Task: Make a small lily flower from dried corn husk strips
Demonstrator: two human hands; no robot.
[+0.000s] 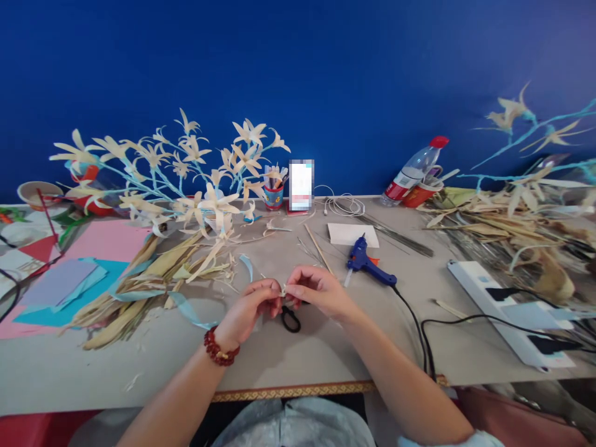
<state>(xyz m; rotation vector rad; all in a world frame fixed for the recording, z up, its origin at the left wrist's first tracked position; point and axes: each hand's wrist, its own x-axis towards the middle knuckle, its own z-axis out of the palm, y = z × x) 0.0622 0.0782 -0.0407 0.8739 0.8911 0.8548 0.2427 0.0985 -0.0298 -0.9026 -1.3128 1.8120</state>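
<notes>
My left hand (261, 301), with a red bead bracelet at the wrist, is closed in a pinch over the table's middle. Opposite it, the fingertips of my right hand (319, 292) pinch too, almost meeting the left. A tiny pale piece (283, 290) shows between the two sets of fingertips; its kind is too small to make out. Just below the fingers lie scissors, of which a black handle loop (291, 321) shows while the rest is hidden. To the right rests a blue glue gun (367, 261) on its side, near a white card (351, 233).
Dried husks (153, 279) and coloured paper (105, 239) cover the left. Pale handmade flowers (205, 192) stand behind them. At right are a power strip (488, 310) with black cords, more husks (526, 230), a tilted bottle (412, 174) and thin wires (400, 237). A phone (301, 185) stands at the back.
</notes>
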